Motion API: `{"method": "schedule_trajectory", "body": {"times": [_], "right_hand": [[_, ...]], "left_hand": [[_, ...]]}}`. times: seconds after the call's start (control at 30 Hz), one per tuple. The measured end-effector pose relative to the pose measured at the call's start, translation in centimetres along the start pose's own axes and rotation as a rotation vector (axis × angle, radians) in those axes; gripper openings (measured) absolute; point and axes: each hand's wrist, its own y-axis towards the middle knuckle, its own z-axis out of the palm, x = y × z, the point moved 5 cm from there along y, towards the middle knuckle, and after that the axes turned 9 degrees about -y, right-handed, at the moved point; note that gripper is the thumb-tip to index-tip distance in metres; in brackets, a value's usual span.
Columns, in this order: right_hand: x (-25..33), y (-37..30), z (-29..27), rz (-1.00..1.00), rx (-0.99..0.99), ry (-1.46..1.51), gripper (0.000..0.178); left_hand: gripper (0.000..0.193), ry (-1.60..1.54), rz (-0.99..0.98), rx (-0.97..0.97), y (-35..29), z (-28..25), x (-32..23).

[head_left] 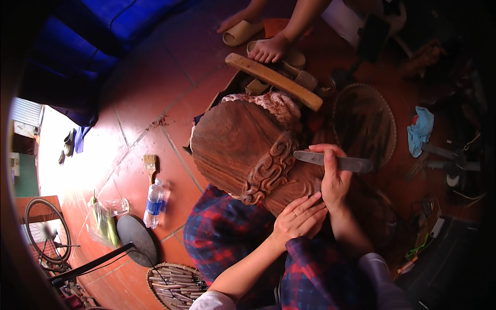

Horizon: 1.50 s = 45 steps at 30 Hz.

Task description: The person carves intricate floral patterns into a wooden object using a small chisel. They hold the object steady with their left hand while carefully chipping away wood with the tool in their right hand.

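Observation:
A carved piece of reddish-brown wood (232,139) lies across my lap, with a scalloped rim and a raised scroll pattern (268,173). My right hand (336,181) is closed on a flat grey metal blade (349,164) with rounded ends. The blade's narrow end points left, at the scrollwork's edge; I cannot tell whether it touches the wood. Close beside that hand, my left hand (297,222) lies with fingers stretched out on the lower part of the carving. It wears a ring and holds nothing.
A wooden bar (274,80) and a pinkish cloth (284,106) are beyond the carving. On the tiles at left are a brush (150,165), a water bottle (154,204), a round black stand base (137,240) and a basket (150,281) of sticklike tools. Another person's foot (268,49) is ahead.

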Motion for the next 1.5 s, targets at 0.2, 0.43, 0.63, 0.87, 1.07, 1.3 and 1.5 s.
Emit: {"method": "schedule_trajectory", "body": {"times": [0.2,0.43,0.63,0.87,1.07,1.3,1.5], "right_hand": [[-0.3,0.0,0.0,0.017,0.013,0.023,0.029],[-0.3,0.0,0.0,0.015,0.015,0.011,0.029],[-0.6,-0.1,-0.1,0.042,0.017,0.015,0.03],[-0.5,-0.1,0.1,0.041,0.015,-0.009,0.032],[-0.5,-0.1,-0.1,0.015,0.02,-0.043,0.042],[2.0,-0.6,0.5,-0.216,0.038,-0.067,0.035],[9.3,-0.6,3.7,-0.654,0.534,-0.367,0.025]], "left_hand": [[0.022,0.003,-0.005,-0.001,0.0,0.0,0.1],[0.022,-0.004,-0.003,-0.002,-0.1,0.0,0.0],[0.022,-0.006,-0.006,0.001,0.1,0.1,0.0],[0.021,-0.017,-0.017,-0.002,-0.1,0.0,0.1],[0.023,-0.051,0.007,-0.022,0.2,-0.1,0.0],[0.027,-0.177,0.08,-0.136,0.3,-3.1,-0.6],[0.034,0.163,-0.114,-0.491,1.7,-10.2,0.1]]}}
